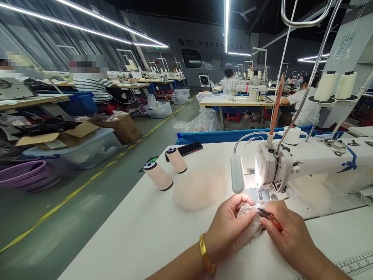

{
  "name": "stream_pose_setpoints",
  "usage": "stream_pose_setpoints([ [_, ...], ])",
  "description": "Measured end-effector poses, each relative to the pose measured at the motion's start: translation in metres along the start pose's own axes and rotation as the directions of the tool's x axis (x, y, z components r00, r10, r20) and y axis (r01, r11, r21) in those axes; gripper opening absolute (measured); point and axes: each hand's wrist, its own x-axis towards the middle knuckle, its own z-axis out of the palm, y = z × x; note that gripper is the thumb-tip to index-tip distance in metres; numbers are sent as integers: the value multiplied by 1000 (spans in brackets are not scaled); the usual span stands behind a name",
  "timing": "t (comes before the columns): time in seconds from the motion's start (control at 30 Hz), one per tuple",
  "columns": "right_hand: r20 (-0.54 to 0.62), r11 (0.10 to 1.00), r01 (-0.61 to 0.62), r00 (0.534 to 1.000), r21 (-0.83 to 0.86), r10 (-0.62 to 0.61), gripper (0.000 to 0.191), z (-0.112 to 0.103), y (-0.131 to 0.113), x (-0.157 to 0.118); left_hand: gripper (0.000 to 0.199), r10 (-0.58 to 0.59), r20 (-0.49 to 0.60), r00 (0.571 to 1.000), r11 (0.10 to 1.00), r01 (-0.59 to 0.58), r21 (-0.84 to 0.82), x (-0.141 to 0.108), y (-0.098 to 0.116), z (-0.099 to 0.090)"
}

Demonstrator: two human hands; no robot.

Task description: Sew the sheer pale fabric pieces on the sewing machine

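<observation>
Between thumb and fingers, my left hand pinches a piece of white lace, just in front of the sewing machine's needle area. My right hand is closed around orange-handled thread snips. The dark blades of the snips touch or lie very close to the lace edge, near my left thumb. Behind both hands stands the white sewing machine. Part of the lace is hidden by my fingers.
Two cones of pale thread stand on the white table, near a dark phone. Pale sheer fabric lies left of the hands. A small lamp hangs beside the machine head. A printed ruler is at lower right.
</observation>
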Motion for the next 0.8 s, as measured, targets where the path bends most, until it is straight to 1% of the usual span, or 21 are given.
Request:
stream_pose_setpoints([
  [0.13, 1, 1000, 1, 1000, 4, -1, 13, 0, -1, 1, 27, -3, 9, 1000, 1000, 3, 4, -1, 0, 1],
  [0.37, 4, 1000, 9, 1000, -19, -9, 14, 1, 0, 0, 28, -42, 0, 999, 997, 42, -70, -2, 2, 2],
  [0.5, 11, 999, 17, 1000, -27, -17, 15, 1, 2, -1, 26, -15, 2, 1000, 997, 15, -82, -1, 2, 1],
  [0.63, 2, 1000, 24, 1000, -5, -24, 14, 1, 1, 0, 25, -12, 23, 1000, 998, 14, -65, -1, 0, 0],
  [0.8, 1, 999, 41, 999, -17, -41, 18, 0, 0, 1, 23, -4, 39, 999, 998, 6, -59, -2, -1, 0],
])
